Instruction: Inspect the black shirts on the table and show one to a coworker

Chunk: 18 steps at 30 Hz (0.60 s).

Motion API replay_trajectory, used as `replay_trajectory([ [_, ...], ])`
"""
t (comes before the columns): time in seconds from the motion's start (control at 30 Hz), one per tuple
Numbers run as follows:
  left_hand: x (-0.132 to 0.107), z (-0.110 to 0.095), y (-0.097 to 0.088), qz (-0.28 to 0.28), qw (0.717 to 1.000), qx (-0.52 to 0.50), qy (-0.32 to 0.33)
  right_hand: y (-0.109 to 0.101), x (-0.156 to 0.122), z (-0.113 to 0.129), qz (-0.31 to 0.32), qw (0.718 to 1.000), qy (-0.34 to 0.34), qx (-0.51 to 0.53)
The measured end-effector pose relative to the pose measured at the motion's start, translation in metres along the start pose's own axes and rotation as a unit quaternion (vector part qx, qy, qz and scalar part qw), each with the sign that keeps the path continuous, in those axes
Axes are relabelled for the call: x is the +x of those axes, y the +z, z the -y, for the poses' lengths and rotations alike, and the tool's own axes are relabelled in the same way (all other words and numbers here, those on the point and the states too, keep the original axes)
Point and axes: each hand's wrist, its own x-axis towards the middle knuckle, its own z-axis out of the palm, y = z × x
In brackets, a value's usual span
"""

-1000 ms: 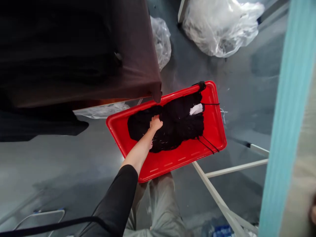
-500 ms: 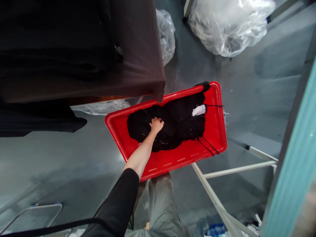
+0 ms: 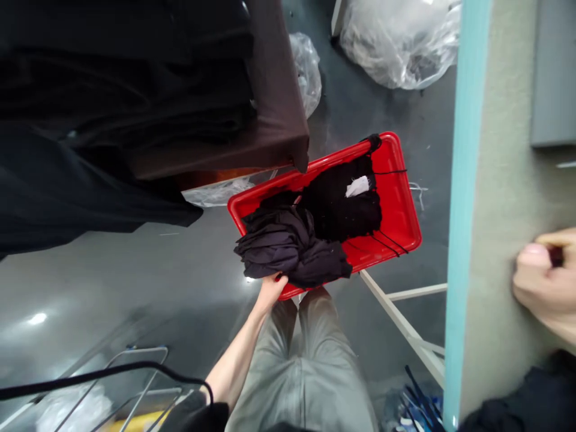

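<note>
The left hand (image 3: 270,292) is closed around the lower edge of a crumpled bundle of soft charcoal-black cloth (image 3: 288,249), its fingers curled up into the folds. The bundle is loose and gathered into heavy, rumpled folds, with no neat edge showing. It lies across the near end of a bright red rectangular plastic tray (image 3: 392,198) and hangs past the rim on that side. Inside the red tray, just beside the bundle and partly under it, lies a flat heap of black fabric (image 3: 337,210) with a small white label (image 3: 357,186) on top. Thin black cords (image 3: 390,242) run from the heap across the tray floor.

Well to the right of the red tray, the right hand (image 3: 542,282) is closed, thumb and fingers pinched on a small dark piece (image 3: 557,256), too small to identify. It is in front of a pale green board with a teal edge (image 3: 504,210), and a black sleeve (image 3: 517,396) shows below it.

Past the far end of the red tray sit two clear plastic bags (image 3: 398,45), and a draped dark brown cloth (image 3: 279,102) overhangs its far corner. Grey-green trousers (image 3: 301,366) show just below the tray, beside a white metal frame (image 3: 405,330), all above a grey floor (image 3: 135,288)
</note>
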Motion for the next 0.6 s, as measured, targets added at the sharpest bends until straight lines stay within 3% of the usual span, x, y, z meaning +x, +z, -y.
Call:
replay_trajectory([
  [0.1,-0.054,-0.010,-0.033,-0.003,1.000,-0.007,-0.004,0.004,0.010,0.002,-0.042,0.999,-0.008,0.032],
  [0.23,-0.130,-0.044,-0.069,-0.023,0.999,-0.035,0.000,-0.006,0.020,0.016,0.056,0.994,0.088,0.022],
  [0.33,-0.196,-0.074,-0.089,-0.026,0.999,-0.038,0.015,-0.041,0.012,0.061,0.078,0.992,0.089,0.048],
  [0.4,-0.243,-0.092,-0.100,-0.033,0.999,-0.016,0.022,-0.074,-0.012,0.106,0.126,0.973,-0.013,0.193],
  [0.47,-0.289,-0.107,-0.110,-0.059,0.998,0.017,0.030,-0.105,-0.049,0.156,0.205,0.899,-0.075,0.381],
  [0.5,-0.312,-0.115,-0.114,-0.070,0.996,0.035,0.037,-0.116,-0.069,0.179,0.259,0.847,-0.052,0.462],
  [0.57,-0.354,-0.133,-0.117,-0.072,0.994,0.065,0.059,-0.132,-0.103,0.217,0.370,0.697,0.097,0.607],
  [0.6,-0.374,-0.142,-0.117,-0.060,0.993,0.077,0.072,-0.138,-0.115,0.232,0.388,0.663,0.121,0.628],
])
